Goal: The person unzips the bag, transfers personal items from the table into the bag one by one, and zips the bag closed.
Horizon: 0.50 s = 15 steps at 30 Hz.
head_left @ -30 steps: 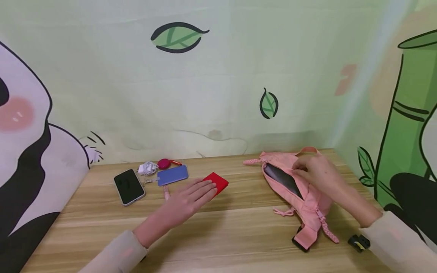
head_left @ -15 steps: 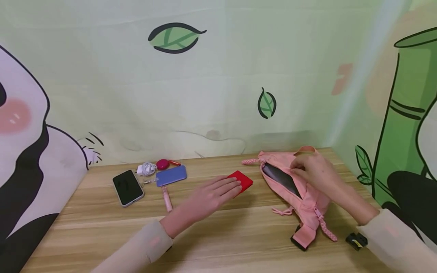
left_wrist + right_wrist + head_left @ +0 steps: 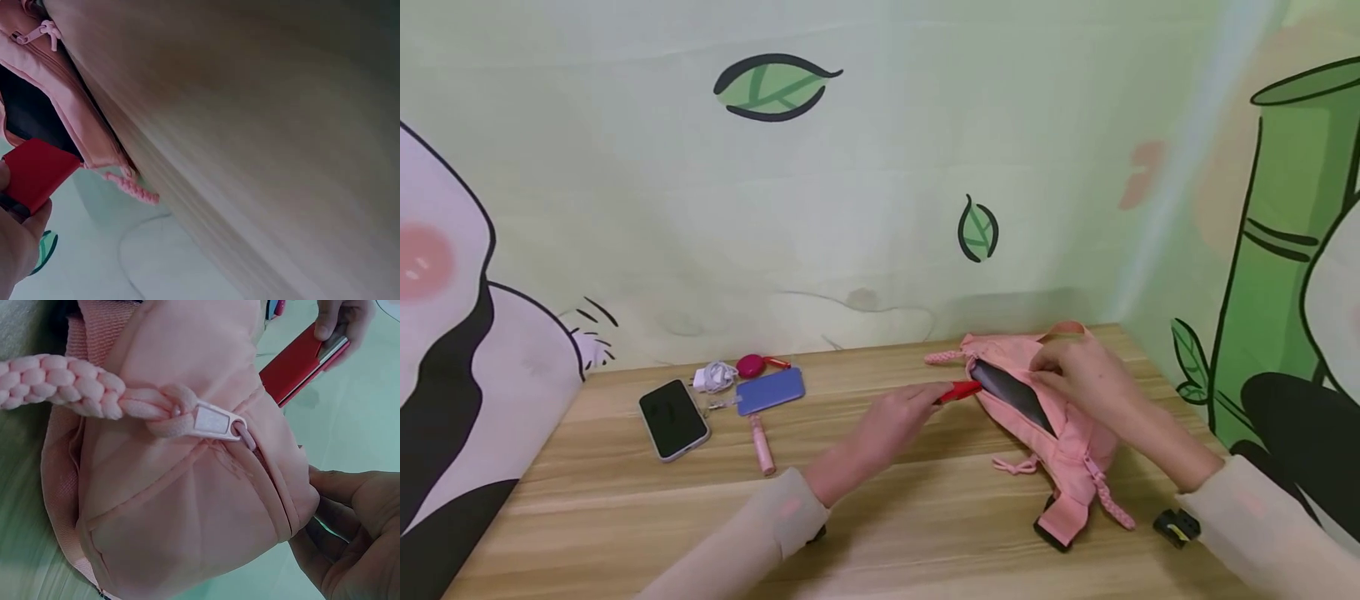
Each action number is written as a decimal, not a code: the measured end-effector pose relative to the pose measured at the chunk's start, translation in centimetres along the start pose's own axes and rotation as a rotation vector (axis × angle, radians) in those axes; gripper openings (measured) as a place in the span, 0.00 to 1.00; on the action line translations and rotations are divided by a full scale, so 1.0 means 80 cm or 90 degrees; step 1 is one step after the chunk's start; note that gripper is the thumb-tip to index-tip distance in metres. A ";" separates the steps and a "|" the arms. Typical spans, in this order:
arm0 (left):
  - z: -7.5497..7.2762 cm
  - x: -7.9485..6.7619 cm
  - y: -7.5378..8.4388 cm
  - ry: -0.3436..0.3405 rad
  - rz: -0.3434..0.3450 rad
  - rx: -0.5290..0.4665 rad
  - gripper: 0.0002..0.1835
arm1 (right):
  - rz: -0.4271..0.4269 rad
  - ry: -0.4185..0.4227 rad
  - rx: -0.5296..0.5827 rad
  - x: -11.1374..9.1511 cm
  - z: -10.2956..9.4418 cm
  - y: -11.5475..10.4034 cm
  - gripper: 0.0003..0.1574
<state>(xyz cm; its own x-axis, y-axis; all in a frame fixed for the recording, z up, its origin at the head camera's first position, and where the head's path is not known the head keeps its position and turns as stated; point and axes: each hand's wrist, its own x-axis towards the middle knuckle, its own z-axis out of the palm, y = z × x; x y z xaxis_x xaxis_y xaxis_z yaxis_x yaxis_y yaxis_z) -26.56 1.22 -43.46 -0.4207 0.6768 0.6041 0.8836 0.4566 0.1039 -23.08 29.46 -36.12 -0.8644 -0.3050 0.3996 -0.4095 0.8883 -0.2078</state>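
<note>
My left hand (image 3: 887, 423) pinches a small flat red case (image 3: 960, 392) with a silvery edge, thumb on one face in the right wrist view. The case is tilted, its front end right at the unzipped mouth of a pink fabric bag (image 3: 1078, 433). Dark lining (image 3: 1011, 396) shows inside that opening. On the far side of the mouth, my right hand (image 3: 1090, 383) pinches the bag's edge between thumb and fingers. A braided zipper pull (image 3: 62, 384) hangs off the bag, large in the right wrist view.
At the left of the wooden table lie a smartphone (image 3: 673, 419), a white charger with coiled cable (image 3: 715, 377), a round magenta item (image 3: 750, 365), a blue card holder (image 3: 771, 391) and a pink tube (image 3: 762, 446). A black buckle (image 3: 1177, 527) lies near my right sleeve.
My left hand has carried the red case rightward from mid-table to the bag's mouth, turning it edge-on. The pink tube has come fully into view. My right hand keeps its hold on the bag.
</note>
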 end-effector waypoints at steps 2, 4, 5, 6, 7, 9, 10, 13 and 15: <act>0.004 0.003 0.002 0.007 -0.024 -0.039 0.18 | 0.002 -0.002 0.003 0.001 0.000 -0.001 0.02; 0.008 0.006 0.003 0.008 -0.048 -0.076 0.16 | 0.003 -0.003 0.005 0.001 -0.001 -0.001 0.02; 0.009 0.008 0.003 0.009 -0.058 -0.088 0.16 | 0.003 -0.003 0.005 0.000 -0.001 -0.001 0.02; 0.011 0.010 0.004 0.010 -0.068 -0.098 0.15 | 0.003 -0.002 0.005 0.000 -0.001 -0.001 0.02; 0.012 0.011 0.004 0.010 -0.078 -0.110 0.15 | 0.001 -0.002 0.005 0.000 -0.001 -0.001 0.03; 0.014 0.014 0.005 0.008 -0.110 -0.135 0.15 | 0.000 0.000 0.005 0.000 0.000 -0.001 0.03; 0.015 0.016 0.006 0.005 -0.133 -0.153 0.15 | -0.002 0.001 0.003 0.000 0.000 -0.001 0.02; 0.016 0.021 0.008 -0.004 -0.219 -0.222 0.14 | -0.002 0.001 0.003 0.001 0.000 -0.001 0.02; 0.018 0.024 0.009 -0.004 -0.270 -0.263 0.13 | 0.000 0.000 0.003 0.000 0.000 -0.001 0.02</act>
<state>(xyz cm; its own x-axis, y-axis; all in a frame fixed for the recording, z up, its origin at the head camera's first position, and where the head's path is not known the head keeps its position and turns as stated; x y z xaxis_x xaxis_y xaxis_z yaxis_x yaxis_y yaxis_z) -27.00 3.69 -43.32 -0.7552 0.4878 0.4377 0.6437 0.4261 0.6357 -23.07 29.37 -36.09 -0.8644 -0.3056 0.3993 -0.4115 0.8863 -0.2124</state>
